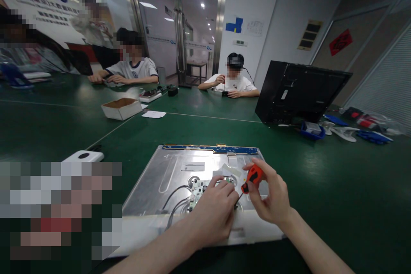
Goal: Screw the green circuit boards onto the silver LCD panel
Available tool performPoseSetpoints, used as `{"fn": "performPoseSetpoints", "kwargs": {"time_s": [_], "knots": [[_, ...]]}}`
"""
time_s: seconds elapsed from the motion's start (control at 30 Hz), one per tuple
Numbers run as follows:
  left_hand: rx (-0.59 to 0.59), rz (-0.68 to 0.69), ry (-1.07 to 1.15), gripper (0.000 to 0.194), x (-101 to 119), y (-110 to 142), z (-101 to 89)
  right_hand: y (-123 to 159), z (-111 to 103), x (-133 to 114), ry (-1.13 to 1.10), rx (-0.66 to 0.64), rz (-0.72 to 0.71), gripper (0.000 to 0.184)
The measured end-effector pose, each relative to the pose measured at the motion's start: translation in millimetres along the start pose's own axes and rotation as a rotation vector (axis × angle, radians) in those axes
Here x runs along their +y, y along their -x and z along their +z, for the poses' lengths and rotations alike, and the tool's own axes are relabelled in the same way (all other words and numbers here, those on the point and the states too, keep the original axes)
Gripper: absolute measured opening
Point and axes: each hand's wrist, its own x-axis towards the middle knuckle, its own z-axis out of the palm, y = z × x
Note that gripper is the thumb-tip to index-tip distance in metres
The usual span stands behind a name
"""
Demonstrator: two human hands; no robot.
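A silver display panel (171,171) lies flat on the table in front of me, with a narrow blue circuit strip (199,150) along its far edge. My right hand (274,192) grips the red-orange handle of a screwdriver (253,176). Its shaft slants down and left toward the panel; the tip is hidden beside my left hand. My left hand (216,205) presses on a small green circuit board (196,189), its fingers bent and close together over the right part. Black cables (175,199) run from the board's left side. What lies under my left fingers is hidden.
Behind the panel to the right stands a black monitor (298,94), with a blue tray (312,130) and blue gloves (374,137) nearby. An open white box (122,109) and paper (154,114) lie farther left. Several people sit or stand across the green table (208,130). Blurred blocks cover the lower left.
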Motion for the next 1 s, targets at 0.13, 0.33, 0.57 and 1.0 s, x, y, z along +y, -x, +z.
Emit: {"fn": "performPoseSetpoints", "kwargs": {"time_s": [0.13,0.33,0.57,1.0], "knots": [[-0.017,-0.010,0.007,0.015,0.7,0.1,-0.9,0.5,2.4,0.7,0.071,0.046,0.018,0.048],[-0.025,-0.011,0.010,0.020,-0.2,0.6,0.4,-0.4,3.6,2.6,0.107,0.076,-0.045,0.044],[-0.014,-0.007,0.006,0.015,-0.3,0.1,0.6,-1.2,0.4,-1.1,0.028,0.009,-0.015,0.051],[-0.031,-0.018,0.033,0.020,0.5,0.2,-1.5,1.1,3.5,3.8,0.080,0.069,-0.052,0.046]]}}
